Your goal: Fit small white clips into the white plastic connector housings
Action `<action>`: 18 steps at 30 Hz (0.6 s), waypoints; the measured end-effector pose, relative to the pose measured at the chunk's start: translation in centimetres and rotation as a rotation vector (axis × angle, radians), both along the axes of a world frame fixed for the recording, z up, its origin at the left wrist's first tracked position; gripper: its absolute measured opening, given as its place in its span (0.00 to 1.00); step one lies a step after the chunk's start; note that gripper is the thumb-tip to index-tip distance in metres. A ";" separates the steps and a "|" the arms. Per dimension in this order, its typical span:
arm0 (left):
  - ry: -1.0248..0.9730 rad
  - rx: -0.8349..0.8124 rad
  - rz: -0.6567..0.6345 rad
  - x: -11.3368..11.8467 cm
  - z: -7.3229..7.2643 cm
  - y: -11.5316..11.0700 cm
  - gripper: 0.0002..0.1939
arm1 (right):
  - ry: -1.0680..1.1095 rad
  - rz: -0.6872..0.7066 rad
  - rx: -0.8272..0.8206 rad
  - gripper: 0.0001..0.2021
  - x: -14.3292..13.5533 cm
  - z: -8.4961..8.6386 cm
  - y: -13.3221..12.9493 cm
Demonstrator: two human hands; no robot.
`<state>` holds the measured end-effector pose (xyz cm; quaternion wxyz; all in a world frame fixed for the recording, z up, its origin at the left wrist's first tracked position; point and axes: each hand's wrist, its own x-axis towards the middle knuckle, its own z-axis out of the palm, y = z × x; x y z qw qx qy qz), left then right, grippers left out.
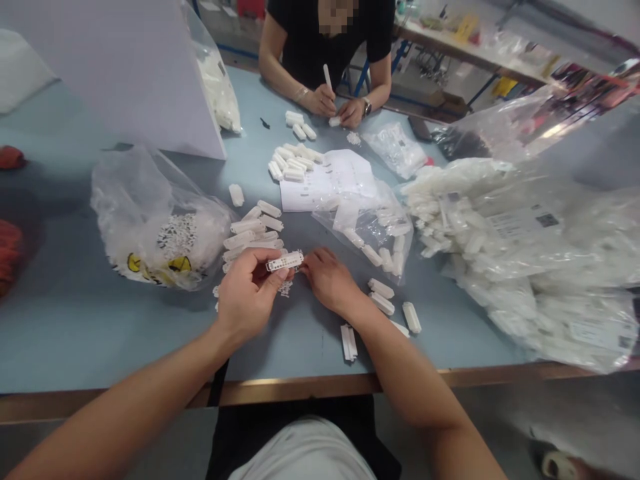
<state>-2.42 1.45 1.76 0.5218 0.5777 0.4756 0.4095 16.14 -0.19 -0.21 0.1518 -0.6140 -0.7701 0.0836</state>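
A blue-grey tabletop [150, 353] with a brown front edge [310, 390] runs across the view, the wearer's forearms crossing that edge.

The left hand [247, 293] pinches a slim white part [285, 262] between thumb and fingers, its row of small openings showing, above the table and well in from the front edge. The right hand [327, 277] has its fingers bunched at the part's right end; whether they grip anything cannot be told.

Just beyond the left hand lies a heap of white pieces [253, 230], and tiny white bits [285, 289] sit beneath the held part. Left of the heap is a clear bag of small parts [175, 233]. Beyond the right hand is an open-looking clear bag [385, 233], partly over printed paper [305, 193]; several loose white pieces [381, 303] lie beside the right forearm.

Bare blue surface stretches from the small-parts bag to the front edge, and another strip runs between the loose pieces and the large bags [525, 247] at right. A white panel [150, 80] stands at far left. Across the table, a person [330, 60] holds a white stick-like tool [327, 77].
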 end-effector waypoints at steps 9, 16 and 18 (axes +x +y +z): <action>0.206 0.107 -0.047 -0.1 -0.3 -0.4 0.17 | 0.374 -0.099 0.258 0.07 1.3 2.1 -2.0; 0.270 0.123 -0.083 0.0 0.2 -0.5 0.17 | 0.306 0.036 0.444 0.08 0.4 2.4 -2.7; 0.278 0.133 -0.087 0.0 0.3 -0.5 0.17 | 0.305 0.059 0.475 0.08 0.3 2.3 -2.7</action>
